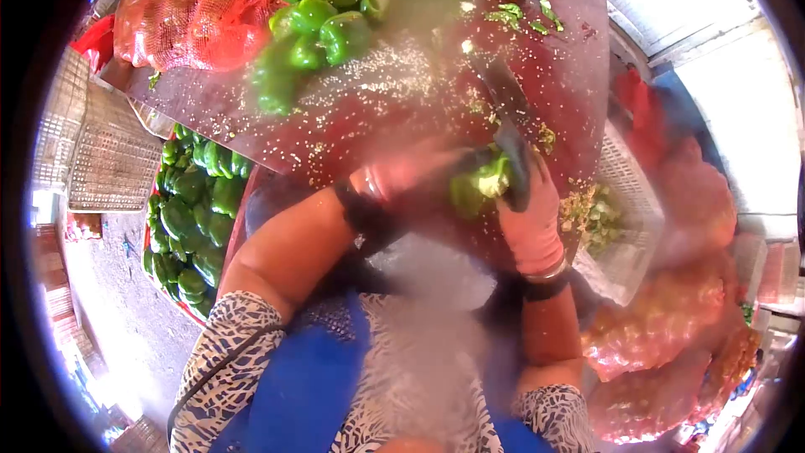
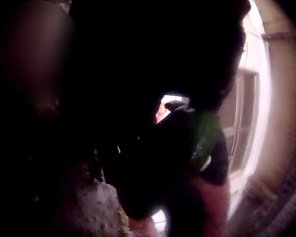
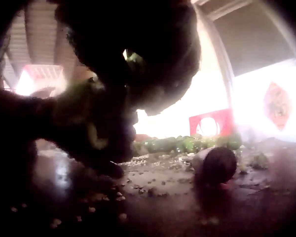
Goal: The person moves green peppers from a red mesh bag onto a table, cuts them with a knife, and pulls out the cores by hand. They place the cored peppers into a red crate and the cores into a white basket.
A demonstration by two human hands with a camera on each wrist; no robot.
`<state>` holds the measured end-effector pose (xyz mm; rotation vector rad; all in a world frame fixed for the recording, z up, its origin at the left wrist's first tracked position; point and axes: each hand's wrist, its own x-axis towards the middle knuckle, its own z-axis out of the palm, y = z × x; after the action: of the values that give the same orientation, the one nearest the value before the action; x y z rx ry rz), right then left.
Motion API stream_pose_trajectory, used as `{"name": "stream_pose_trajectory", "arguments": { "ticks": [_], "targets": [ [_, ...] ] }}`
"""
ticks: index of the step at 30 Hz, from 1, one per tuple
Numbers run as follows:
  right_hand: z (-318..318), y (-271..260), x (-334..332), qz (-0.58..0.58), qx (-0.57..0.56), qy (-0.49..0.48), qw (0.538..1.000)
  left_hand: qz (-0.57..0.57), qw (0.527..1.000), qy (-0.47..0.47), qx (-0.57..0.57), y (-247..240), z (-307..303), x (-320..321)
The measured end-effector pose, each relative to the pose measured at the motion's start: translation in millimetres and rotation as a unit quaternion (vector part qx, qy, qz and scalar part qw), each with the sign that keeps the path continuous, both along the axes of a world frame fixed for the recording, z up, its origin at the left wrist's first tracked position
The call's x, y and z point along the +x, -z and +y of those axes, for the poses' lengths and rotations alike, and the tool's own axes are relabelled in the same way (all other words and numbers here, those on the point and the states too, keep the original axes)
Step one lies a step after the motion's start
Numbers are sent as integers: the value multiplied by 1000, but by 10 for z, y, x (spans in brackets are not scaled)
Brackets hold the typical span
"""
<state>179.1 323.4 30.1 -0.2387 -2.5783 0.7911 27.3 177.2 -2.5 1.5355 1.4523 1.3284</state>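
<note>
A green bell pepper (image 1: 470,193) with a pale, lumpy part facing up is between my two hands, close over the near edge of the table. My left hand (image 1: 407,172), blurred, reaches in from the left and grips it with dark-coated glove fingers. From the right, my right hand (image 1: 532,222), in a pink glove with dark fingers, holds the pepper's other side. The left wrist view is mostly black, with the pepper (image 2: 204,138) against dark fingers. In the right wrist view the pepper (image 3: 91,133) is a dim shape. Beyond my right fingers stretches a long dark shape (image 1: 503,88).
Pale seeds litter the dark red table (image 1: 553,75). Whole green peppers (image 1: 323,25) and a red mesh sack (image 1: 197,13) lie at its far side. A crate of peppers (image 1: 197,218) stands left; a white basket (image 1: 633,210) with scraps and filled sacks (image 1: 662,319) are right.
</note>
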Motion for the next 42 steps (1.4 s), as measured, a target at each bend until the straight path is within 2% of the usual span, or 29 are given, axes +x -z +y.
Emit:
{"name": "stream_pose_trajectory", "arguments": {
  "ticks": [2,5,8,9,12,13,14,16,17,18,20,21,23,24,25,26,28,30,32,33,36,38,39,41,42],
  "targets": [
    [-35,44,13,-11,6,-11,1000,-27,1000,-13,-10,431,62,-32],
    [83,143,-23,-13,124,-85,989,-2,1000,-7,-15,439,46,-10],
    [70,10,-33,-70,159,-47,984,-112,988,-1,-107,588,29,-9],
    [89,-17,-72,-52,175,10,983,-139,979,-34,-144,415,26,2],
    [150,24,21,17,-35,194,980,-162,969,-169,-80,269,-5,105],
    [156,7,64,63,-174,171,968,-18,976,-206,-62,49,-67,144],
    [118,4,64,60,-234,144,960,125,963,-236,-43,-62,-96,164],
    [-4,13,74,58,-351,98,929,-20,986,-157,-51,442,36,36],
    [4,14,46,-23,-249,72,966,-75,983,-149,-77,471,88,58],
    [22,152,-6,0,-178,55,983,-130,976,-145,-103,500,140,80],
    [75,152,-88,-28,-264,26,964,-205,934,-217,-195,92,122,270],
    [106,166,-67,-35,-308,24,951,-243,926,-219,-187,36,98,291],
    [181,205,-31,-46,-394,16,918,-195,930,-217,-223,-40,91,222],
    [166,173,-17,-46,-463,5,885,-171,931,-215,-240,-51,102,185],
    [145,102,9,-46,-529,-7,848,-112,966,-202,-116,-4,116,157],
    [131,41,26,-47,-591,-17,805,-52,981,-185,11,92,127,142],
    [46,-29,0,-53,-533,0,845,-91,978,-144,121,243,147,181],
    [20,54,-45,-65,-455,-13,888,-284,949,-103,87,311,219,254],
    [26,329,-43,-90,-358,-52,928,-237,959,-137,70,338,150,331],
    [-67,368,-53,-117,-375,-56,918,-89,976,-186,68,172,80,363],
    [-83,371,-100,-128,-356,-26,925,-65,972,-214,75,25,60,314],
    [-116,307,-128,-111,-348,-12,931,-300,938,-166,41,-11,113,300],
    [-124,250,-143,-115,-334,-7,936,-397,906,-143,32,-35,122,291],
    [-170,102,-175,-110,-326,-8,939,-521,848,-79,49,-96,122,293],
    [-244,10,-188,-103,-335,-14,937,-496,862,-99,33,-71,137,316]
  ]
}}
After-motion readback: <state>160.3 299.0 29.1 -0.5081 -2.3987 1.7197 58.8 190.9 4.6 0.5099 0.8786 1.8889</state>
